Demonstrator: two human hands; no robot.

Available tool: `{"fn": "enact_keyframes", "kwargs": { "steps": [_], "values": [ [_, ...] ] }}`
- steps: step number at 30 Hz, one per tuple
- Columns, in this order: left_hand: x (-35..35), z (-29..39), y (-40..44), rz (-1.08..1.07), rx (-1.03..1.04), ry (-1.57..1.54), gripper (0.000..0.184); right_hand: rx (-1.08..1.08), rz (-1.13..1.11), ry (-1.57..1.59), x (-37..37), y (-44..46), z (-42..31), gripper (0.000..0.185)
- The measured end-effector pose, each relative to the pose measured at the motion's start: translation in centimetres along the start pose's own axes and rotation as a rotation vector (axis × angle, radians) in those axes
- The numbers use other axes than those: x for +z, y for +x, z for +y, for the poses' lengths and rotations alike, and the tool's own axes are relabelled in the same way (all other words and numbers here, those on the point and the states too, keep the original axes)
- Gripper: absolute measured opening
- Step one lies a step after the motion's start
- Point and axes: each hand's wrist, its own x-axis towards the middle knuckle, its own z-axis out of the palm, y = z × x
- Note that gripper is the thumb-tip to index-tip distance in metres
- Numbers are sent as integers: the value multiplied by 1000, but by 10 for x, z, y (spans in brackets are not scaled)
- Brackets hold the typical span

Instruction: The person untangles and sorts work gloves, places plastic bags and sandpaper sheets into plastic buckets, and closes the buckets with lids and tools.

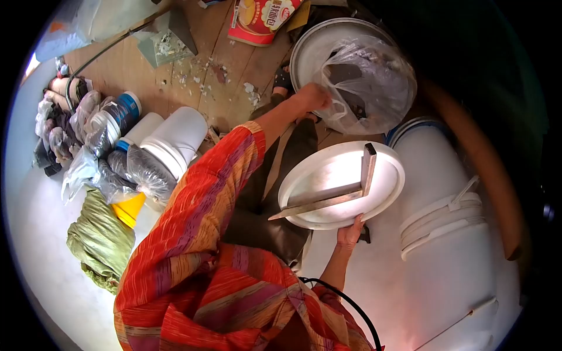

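Observation:
My left hand (316, 97) is closed at the near edge of a clear plastic bag (374, 111), its fingers bunched on the plastic. Dark contents, too unclear to name, show inside the bag. The bag rests on a large round whitish lid or basin (305, 55). Lower down, my right hand (350, 230) grips the rim of a round white lid (319, 169) from below, holding it slightly tilted. On that lid lies an L-shaped piece (367, 169) with a hollow square end and a long narrow arm pointing left.
White buckets (430, 158) lie at right beside a curved brown bar (474, 152). At left are more white buckets (181, 134), filled plastic bags (149, 172) and a green sack (99, 240). Pale scraps (202, 82) litter the wooden floor near a red package (257, 23).

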Motion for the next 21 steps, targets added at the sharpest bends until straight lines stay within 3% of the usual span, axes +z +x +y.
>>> {"fn": "enact_keyframes", "kwargs": {
  "steps": [2,3,5,9,11,18,20,21],
  "values": [
    [8,-7,-8,-281,742,57,25,-12,-29,20,-2,-5,2,47],
    [15,-2,-9,-287,740,62,25,-10,-25,27,-3,-5,5,47],
    [34,35,-21,-183,-44,-712,23,-2,-3,45,-7,-7,8,47],
    [51,54,1,-148,-6,-561,25,37,12,57,-14,-11,9,48],
    [51,69,-2,28,245,181,30,12,-15,44,-19,-11,12,49],
    [57,58,-28,163,218,357,23,34,-17,56,-14,-16,9,48],
    [41,46,-41,369,415,69,22,50,10,53,-7,-17,6,45],
    [33,42,-49,371,415,72,22,52,7,55,-7,-16,6,45]
  ]
}}
